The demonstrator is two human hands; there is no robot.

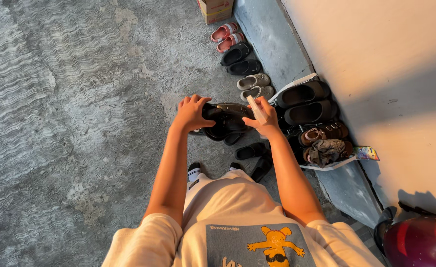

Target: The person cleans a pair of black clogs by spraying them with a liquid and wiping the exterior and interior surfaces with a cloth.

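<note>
We hold a shiny black shoe [226,120] up in front of us, over the grey floor [69,123]. Our left hand [191,112] wraps its fingers around one end of the shoe. The shoe's long way runs from side to side, from our left hand across to our right hand [263,118]. We cannot tell which end is the toe. Our right hand is closed around a small pale bottle [255,108], and the bottle leans up and away from us, with its lower part hidden in our fist. This hand rests against the other end of the shoe. Below the shoe, black slippers [251,151] lie on the floor near our feet. To the right, a white rack [327,165] stands against the wall [376,64], and it holds black sandals [304,93] and brown shoes [324,133]. A little flat packet [366,153] with bright colours lies just beside the rack. Farther off, a row of pink, black and grey slippers [238,54] runs along the wall up to a brown cardboard box [215,10] with a red strip. A dark red helmet [418,242] sits in the near right corner.
</note>
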